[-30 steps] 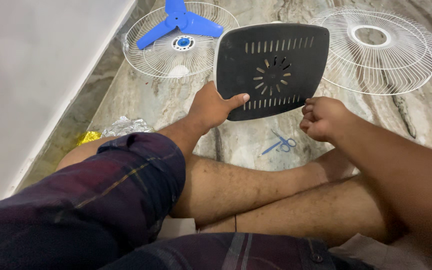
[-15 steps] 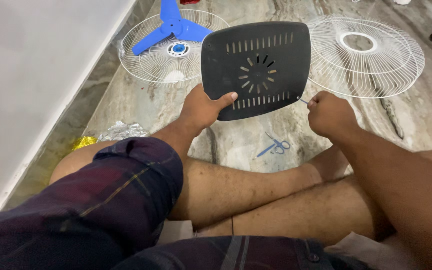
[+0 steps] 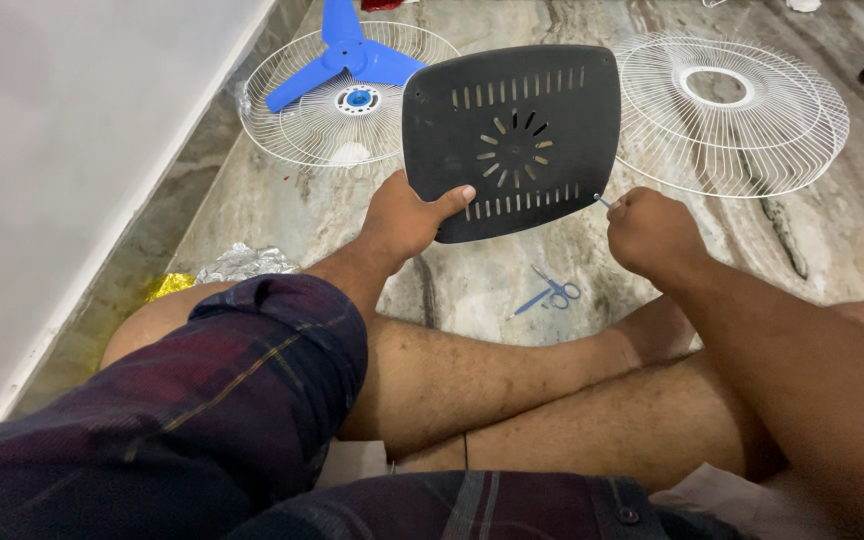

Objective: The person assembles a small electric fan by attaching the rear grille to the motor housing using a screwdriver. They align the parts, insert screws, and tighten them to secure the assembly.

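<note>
While the left hand (image 3: pixel 404 222) is clamped on the lower left edge of the black vented panel (image 3: pixel 512 140), thumb lying across the panel's face and fingers hidden behind it, the panel stands tilted up off the floor, facing the camera.

Right hand (image 3: pixel 652 232): closed into a fist, fingertips pinched on a thin blue-tipped tool (image 3: pixel 603 202). Only the tip shows beyond the knuckles; kind of tool cannot be told. Tip points up and left from the fist and meets the panel at its lower right corner.

Panel: rounded square, dark, two rows of short slots plus a central ring of radiating slots.

Outward from the hands:
- Below and between the two hands, on the marble floor (image 3: pixel 832 250), small blue-handled scissors (image 3: pixel 550 292), apart from both hands.
- Above the left hand, behind the panel's left edge, white wire fan guard (image 3: pixel 292 130) lying flat with a blue three-blade fan propeller (image 3: pixel 347 55) on it.
- Above the right hand, just right of the panel, a second white wire guard (image 3: pixel 752 130) with an open centre ring, flat on the floor.
- Left of and below the left forearm, crumpled silver foil (image 3: pixel 242 262) beside a gold scrap (image 3: pixel 170 285), near the white wall (image 3: pixel 72 120).
- Nearest the camera, crossed bare legs in dark plaid shorts (image 3: pixel 212 400).
</note>
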